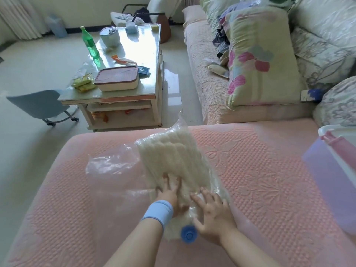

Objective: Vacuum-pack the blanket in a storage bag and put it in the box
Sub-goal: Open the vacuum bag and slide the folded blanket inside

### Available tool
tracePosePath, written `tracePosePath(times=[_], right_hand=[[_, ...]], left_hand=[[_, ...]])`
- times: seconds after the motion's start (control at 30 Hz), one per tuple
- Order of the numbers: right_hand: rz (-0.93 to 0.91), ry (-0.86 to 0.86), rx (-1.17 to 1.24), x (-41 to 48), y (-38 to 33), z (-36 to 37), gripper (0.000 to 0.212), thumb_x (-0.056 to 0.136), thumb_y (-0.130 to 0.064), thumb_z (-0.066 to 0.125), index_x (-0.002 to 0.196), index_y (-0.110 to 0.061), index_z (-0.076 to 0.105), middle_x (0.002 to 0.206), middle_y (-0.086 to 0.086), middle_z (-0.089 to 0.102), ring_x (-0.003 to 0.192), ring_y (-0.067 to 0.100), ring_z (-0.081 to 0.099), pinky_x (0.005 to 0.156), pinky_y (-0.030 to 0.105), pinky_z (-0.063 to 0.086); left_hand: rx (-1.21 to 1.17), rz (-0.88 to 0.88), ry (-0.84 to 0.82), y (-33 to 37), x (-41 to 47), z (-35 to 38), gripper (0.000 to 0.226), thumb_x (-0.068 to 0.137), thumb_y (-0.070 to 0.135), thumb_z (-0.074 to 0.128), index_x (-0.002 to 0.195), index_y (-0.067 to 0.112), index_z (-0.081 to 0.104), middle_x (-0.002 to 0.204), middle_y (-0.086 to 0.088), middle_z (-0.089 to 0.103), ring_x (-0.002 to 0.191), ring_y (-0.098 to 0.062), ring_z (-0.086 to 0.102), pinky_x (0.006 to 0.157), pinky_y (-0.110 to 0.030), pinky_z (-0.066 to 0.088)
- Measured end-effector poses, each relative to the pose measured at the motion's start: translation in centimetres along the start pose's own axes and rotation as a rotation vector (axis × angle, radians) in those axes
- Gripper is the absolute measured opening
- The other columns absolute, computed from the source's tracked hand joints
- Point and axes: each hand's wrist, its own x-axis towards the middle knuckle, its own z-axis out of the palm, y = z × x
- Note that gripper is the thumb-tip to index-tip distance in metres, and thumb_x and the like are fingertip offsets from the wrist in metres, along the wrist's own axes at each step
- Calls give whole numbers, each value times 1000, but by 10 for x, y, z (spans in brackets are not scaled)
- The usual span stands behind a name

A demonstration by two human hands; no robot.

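Note:
A cream fluffy blanket (171, 157) lies inside a clear plastic storage bag (109, 164) on the pink sofa seat (260, 170). The bag's blue round valve (188, 234) shows at its near end. My left hand (171, 193), with a light blue wristband, presses flat on the blanket through the plastic. To its right, my right hand (213, 214) lies with spread fingers on the bag's near end, just beside the valve. A translucent purple storage box (331, 180) with a white rim stands at the right edge of the seat.
A glass-topped coffee table (134, 54) stands ahead with a green bottle (89, 43), a lidded container (117, 79) and snack packets. A blue chair (40, 105) sits left of it. Pillows and a floral quilt (264, 54) fill the sofa's right side.

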Motion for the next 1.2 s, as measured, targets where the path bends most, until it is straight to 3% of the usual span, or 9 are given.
tracePosePath(times=[0.13, 0.23, 0.33, 0.53, 0.7, 0.77, 0.9, 1.0, 1.2], right_hand=[[-79, 131, -24, 15, 8, 9, 74, 72, -65, 56, 141, -39, 50, 141, 7, 50, 120, 31, 57, 96, 53, 35], [-24, 131, 38, 30, 13, 15, 83, 81, -68, 44, 153, -55, 4, 168, 2, -9, 154, 28, -4, 118, 61, 1], [36, -9, 48, 35, 18, 23, 82, 79, -73, 23, 140, -60, -30, 154, -10, -43, 146, 21, -34, 120, 60, -4], [104, -26, 157, -1, 27, 12, 89, 92, -62, 44, 153, -45, -20, 161, -2, -33, 150, 18, -24, 124, 50, 0], [407, -198, 339, -62, 47, 24, 90, 95, -43, 49, 157, -31, -15, 166, 6, -16, 154, 25, -5, 124, 47, 8], [509, -276, 395, -83, 59, 30, 95, 90, -39, 53, 158, -24, -11, 167, 9, -2, 153, 28, 9, 122, 47, 17], [765, -353, 567, -108, 86, 50, 108, 63, -46, 63, 156, -22, 12, 148, 12, 47, 133, 33, 48, 113, 45, 36], [801, -294, 666, -117, 97, 54, 70, 52, -41, 69, 118, -22, 58, 115, 3, 69, 106, 27, 63, 97, 40, 51], [823, -367, 1130, -118, 58, -19, 11, 84, -2, 74, 91, -5, 66, 84, 10, 68, 70, 22, 65, 64, 33, 51]], left_hand=[[-17, 125, 42, -19, 29, -7, 105, 78, 52, 72, 147, 55, -6, 154, 3, -37, 148, -41, 2, 119, -44, 21], [14, 104, 157, -13, 36, -7, 98, 82, 48, 67, 144, 59, -8, 152, 7, -40, 149, -36, -3, 118, -44, 23], [15, 79, 216, -1, 28, 4, 85, 92, 40, 56, 144, 58, -9, 155, 11, -34, 149, -32, -10, 117, -43, 26], [126, 26, 375, -1, -6, -1, 87, 87, 53, 60, 151, 45, 1, 160, 0, -21, 149, -30, -7, 117, -49, 13], [42, 369, 729, 20, -49, 32, 47, 64, 17, 77, 107, 27, 64, 119, -2, 55, 103, -28, 55, 78, -37, 48], [0, 533, 642, 32, -64, 58, 37, 61, 6, 73, 94, 21, 66, 96, -4, 57, 79, -28, 58, 62, -34, 50], [-29, 407, 62, 50, -86, 101, 33, 92, 16, 48, 123, 27, 51, 120, 3, 49, 109, -21, 53, 79, -33, 45], [3, 383, -73, 54, -103, 121, 38, 89, 41, 57, 125, 32, 47, 124, 8, 47, 114, -17, 52, 88, -37, 49], [-68, 388, -144, 64, -162, 123, 108, 53, 69, 77, 141, 37, 24, 134, 10, 28, 126, -14, 34, 98, -41, 47]])
